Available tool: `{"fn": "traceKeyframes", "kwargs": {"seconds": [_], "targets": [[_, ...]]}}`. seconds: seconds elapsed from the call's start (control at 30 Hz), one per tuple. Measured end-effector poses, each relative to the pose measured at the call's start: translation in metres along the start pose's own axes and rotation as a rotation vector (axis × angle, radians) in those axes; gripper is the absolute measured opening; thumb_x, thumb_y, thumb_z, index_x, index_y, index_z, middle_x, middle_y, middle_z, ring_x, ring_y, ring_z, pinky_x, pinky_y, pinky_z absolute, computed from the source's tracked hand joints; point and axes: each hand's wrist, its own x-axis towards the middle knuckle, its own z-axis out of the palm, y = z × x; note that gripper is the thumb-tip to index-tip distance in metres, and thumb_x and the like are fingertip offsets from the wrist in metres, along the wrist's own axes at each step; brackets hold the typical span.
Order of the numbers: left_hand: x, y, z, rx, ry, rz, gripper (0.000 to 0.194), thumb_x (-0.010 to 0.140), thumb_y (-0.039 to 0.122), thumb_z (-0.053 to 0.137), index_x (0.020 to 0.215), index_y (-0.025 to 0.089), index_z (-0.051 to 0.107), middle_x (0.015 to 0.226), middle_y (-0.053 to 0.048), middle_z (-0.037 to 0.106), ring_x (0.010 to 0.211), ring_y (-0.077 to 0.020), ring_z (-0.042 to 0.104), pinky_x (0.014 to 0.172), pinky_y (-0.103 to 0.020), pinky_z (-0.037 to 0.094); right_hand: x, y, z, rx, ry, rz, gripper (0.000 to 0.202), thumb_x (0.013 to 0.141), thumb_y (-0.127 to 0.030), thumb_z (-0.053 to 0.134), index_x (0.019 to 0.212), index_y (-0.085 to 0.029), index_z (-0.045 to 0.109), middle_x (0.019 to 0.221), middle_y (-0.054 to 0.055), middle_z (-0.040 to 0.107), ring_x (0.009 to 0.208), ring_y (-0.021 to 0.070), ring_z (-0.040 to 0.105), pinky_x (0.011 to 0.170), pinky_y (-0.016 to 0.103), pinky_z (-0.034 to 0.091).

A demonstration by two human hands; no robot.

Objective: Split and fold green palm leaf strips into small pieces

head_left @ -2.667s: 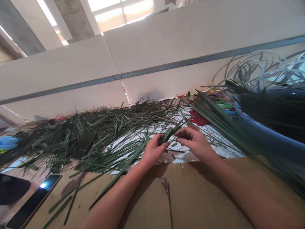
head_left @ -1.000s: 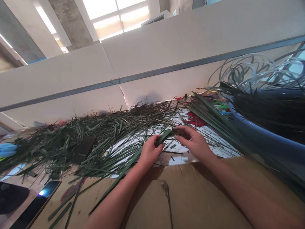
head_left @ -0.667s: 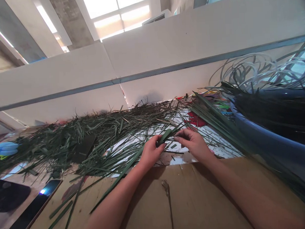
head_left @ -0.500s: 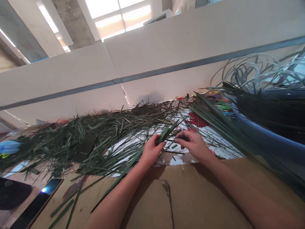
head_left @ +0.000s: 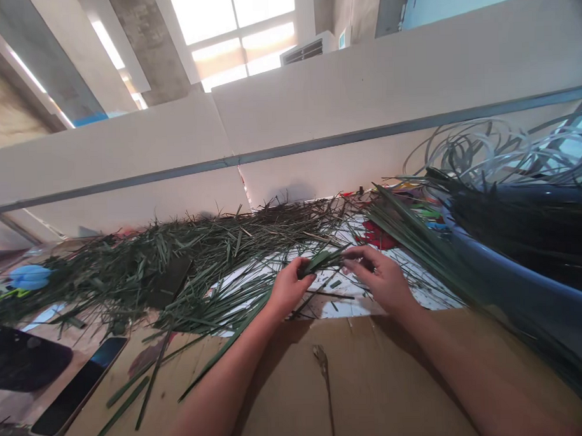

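Near the middle of the view, my left hand (head_left: pixel 291 286) is closed round a folded green leaf strip (head_left: pixel 321 260), its thumb on the near side. My right hand (head_left: pixel 383 277) is curled in a pinch at the strip's far right end; the fingertips partly cover that end. Below both hands lies a white sheet (head_left: pixel 342 303) scattered with short cut pieces. A long pile of loose green leaf strips (head_left: pixel 229 239) spreads behind and to the left of my left hand.
Cardboard (head_left: pixel 282 383) with a dry stalk (head_left: pixel 321 363) on it lies in front of me. A phone (head_left: pixel 80 391) rests at left. On the right stands a blue tub (head_left: pixel 483 252) of dark strips, with pale coiled bands (head_left: pixel 489 141) behind. A white panel (head_left: pixel 306 103) stands behind the pile.
My right hand has shifted slightly right, its fingertips now at the strip's end. The strip has tipped from slanting upward to lying flatter. The whole view has shifted slightly.
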Motion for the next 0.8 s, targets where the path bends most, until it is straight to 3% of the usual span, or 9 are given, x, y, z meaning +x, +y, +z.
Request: {"fn": "traceKeyframes", "kwargs": {"seconds": [0.07,0.13,0.2,0.3,0.5,0.67,0.8], "targets": [[0.001,0.006,-0.007,0.158,0.012,0.041,0.025,0.079,0.02,0.064,0.104,0.021,0.064,0.099,-0.002,0.07,0.092,-0.0194,0.062,0.082,-0.031,0.047,0.002,-0.002,-0.008,-0.1,0.132,-0.051,0.026,0.092,-0.041,0.058,0.105,-0.022,0.069,0.099,0.006,0.07,0.074,0.0185,0.062,0.067,0.03,0.046],[0.004,0.014,-0.014,0.274,0.02,0.092,0.026,0.079,0.016,0.063,0.104,0.022,0.066,0.101,-0.003,0.071,0.094,-0.0206,0.062,0.084,-0.032,0.046,0.005,-0.001,-0.016,-0.238,0.183,-0.106,0.027,0.093,-0.039,0.055,0.107,-0.022,0.07,0.108,0.008,0.069,0.087,0.0218,0.064,0.072,0.031,0.048],[0.009,0.02,-0.022,0.353,0.046,0.154,0.026,0.078,0.013,0.062,0.101,0.022,0.068,0.1,-0.003,0.072,0.097,-0.0214,0.061,0.087,-0.034,0.046,0.007,0.002,-0.021,-0.345,0.136,-0.113,0.028,0.093,-0.039,0.053,0.105,-0.023,0.072,0.111,0.009,0.068,0.095,0.0241,0.065,0.076,0.033,0.048],[0.016,0.024,-0.034,0.421,0.104,0.227,0.027,0.077,0.009,0.062,0.099,0.023,0.07,0.098,-0.003,0.072,0.1,-0.0223,0.06,0.09,-0.035,0.046,0.008,0.008,-0.022,-0.408,-0.015,-0.062,0.028,0.093,-0.041,0.052,0.097,-0.025,0.075,0.103,0.006,0.072,0.089,0.0239,0.068,0.075,0.034,0.048],[0.027,0.016,-0.054,0.472,0.239,0.319,0.029,0.076,0.006,0.064,0.098,0.023,0.072,0.109,-0.004,0.071,0.111,-0.0227,0.058,0.103,-0.04,0.043,0.009,0.014,-0.016,-0.378,-0.236,0.011,0.026,0.088,-0.043,0.055,0.092,-0.028,0.076,0.096,0.003,0.078,0.088,0.0248,0.07,0.076,0.033,0.049],[0.022,0.014,-0.068,0.433,0.363,0.296,0.063,0.075,0.01,0.067,0.134,0.029,0.057,0.148,-0.007,0.048,0.139,-0.0268,0.04,0.116,-0.048,0.03,0.008,0.016,-0.011,-0.278,-0.253,0.097,0.031,0.085,-0.049,0.056,0.087,-0.025,0.075,0.083,0.003,0.077,0.076,0.023,0.069,0.067,0.03,0.049],[0.009,0.009,-0.074,0.24,0.398,0.193,0.063,0.078,0.015,0.067,0.137,0.026,0.052,0.143,-0.009,0.053,0.137,-0.026,0.043,0.116,-0.046,0.031,0.005,0.023,-0.006,-0.204,-0.183,0.145,0.036,0.084,-0.054,0.058,0.088,-0.022,0.075,0.079,0.004,0.075,0.071,0.0235,0.068,0.064,0.03,0.049]]}}
